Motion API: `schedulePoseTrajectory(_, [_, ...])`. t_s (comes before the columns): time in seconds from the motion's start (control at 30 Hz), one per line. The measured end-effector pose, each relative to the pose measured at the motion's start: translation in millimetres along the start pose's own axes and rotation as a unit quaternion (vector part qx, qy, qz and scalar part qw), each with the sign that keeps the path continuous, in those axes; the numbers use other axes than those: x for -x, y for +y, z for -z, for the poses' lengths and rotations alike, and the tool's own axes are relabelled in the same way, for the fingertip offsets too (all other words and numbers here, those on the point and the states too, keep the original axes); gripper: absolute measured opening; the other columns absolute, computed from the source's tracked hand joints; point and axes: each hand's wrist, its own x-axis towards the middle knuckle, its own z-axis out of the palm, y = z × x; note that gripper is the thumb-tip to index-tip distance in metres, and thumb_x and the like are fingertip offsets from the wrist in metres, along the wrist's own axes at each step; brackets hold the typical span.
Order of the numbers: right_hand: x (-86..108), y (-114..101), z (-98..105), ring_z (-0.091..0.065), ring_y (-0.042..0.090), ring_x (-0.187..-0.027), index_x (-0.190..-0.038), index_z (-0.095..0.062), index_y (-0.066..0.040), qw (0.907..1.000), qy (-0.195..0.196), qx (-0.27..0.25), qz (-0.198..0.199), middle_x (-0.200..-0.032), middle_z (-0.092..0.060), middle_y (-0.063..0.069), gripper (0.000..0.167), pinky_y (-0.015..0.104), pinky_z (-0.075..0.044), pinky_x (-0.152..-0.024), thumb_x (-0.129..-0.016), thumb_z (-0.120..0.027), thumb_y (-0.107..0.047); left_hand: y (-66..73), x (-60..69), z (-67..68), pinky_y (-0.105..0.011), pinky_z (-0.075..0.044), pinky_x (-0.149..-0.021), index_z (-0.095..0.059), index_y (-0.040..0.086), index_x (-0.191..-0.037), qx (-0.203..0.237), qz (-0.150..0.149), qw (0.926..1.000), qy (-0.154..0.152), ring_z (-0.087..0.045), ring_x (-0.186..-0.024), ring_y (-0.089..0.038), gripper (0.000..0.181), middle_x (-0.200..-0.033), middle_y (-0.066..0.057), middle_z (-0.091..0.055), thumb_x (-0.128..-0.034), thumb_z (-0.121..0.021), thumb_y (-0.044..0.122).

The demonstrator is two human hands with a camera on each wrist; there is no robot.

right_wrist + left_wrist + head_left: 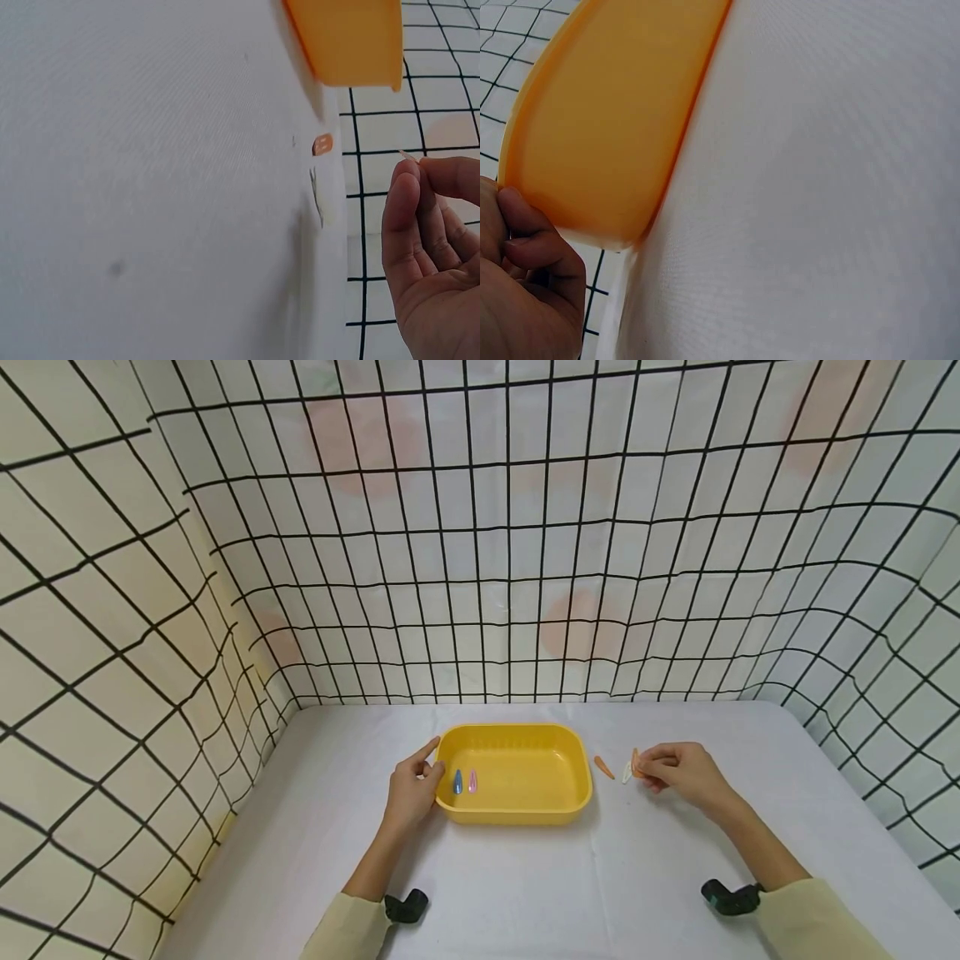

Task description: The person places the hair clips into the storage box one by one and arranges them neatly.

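Observation:
A yellow plastic tray (525, 778) stands on the white table, and inside it at the left lie a blue snap hair clip (458, 782) and a pink one (472, 780). My left hand (408, 792) holds the tray's left rim, with fingers curled against the wall in the left wrist view. To the right of the tray, my right hand (688, 770) pinches an orange hair clip (636, 762) between thumb and fingertips, just above the table. Close by on the cloth are a white hair clip (627, 773) and a second orange clip (603, 767).
Black wire grid panels (510, 552) with pale cloth behind them enclose the table (510, 885) at the back and both sides. A black wrist camera mount (407, 907) is on the left wrist and another mount (731, 897) on the right.

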Motion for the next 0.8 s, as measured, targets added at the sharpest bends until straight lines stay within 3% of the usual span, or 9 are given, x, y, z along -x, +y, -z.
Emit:
schedulePoseTrajectory(0.37, [-7.5, -17, -10, -0.07, 0.019, -0.078, -0.117, -0.068, 0.008, 0.9996, -0.011, -0.026, 0.007, -0.1, -0.073, 0.023, 0.033, 0.032, -0.063, -0.074, -0.101, -0.065, -0.021, 1.1, -0.3, 0.1, -0.02, -0.04, -0.044, -0.059, 0.023, -0.148, -0.007, 0.006, 1.0, 0.002, -0.043, -0.046, -0.014, 0.05, -0.072, -0.002, -0.05, -0.098, -0.064, 0.019])
schedulePoseTrajectory(0.8, [-13.7, -42, -24, -0.07, 0.018, -0.076, -0.117, -0.067, 0.01, 0.9975, -0.027, -0.062, 0.02, -0.095, -0.075, 0.019, 0.033, 0.032, -0.063, -0.072, -0.099, -0.068, -0.019, 3.0, 0.7, 0.0, -0.019, -0.042, -0.044, -0.058, 0.024, -0.148, -0.004, 0.013, 0.9999, -0.002, -0.044, -0.045, -0.014, 0.051, -0.073, -0.003, -0.051, -0.0985, -0.064, 0.019])
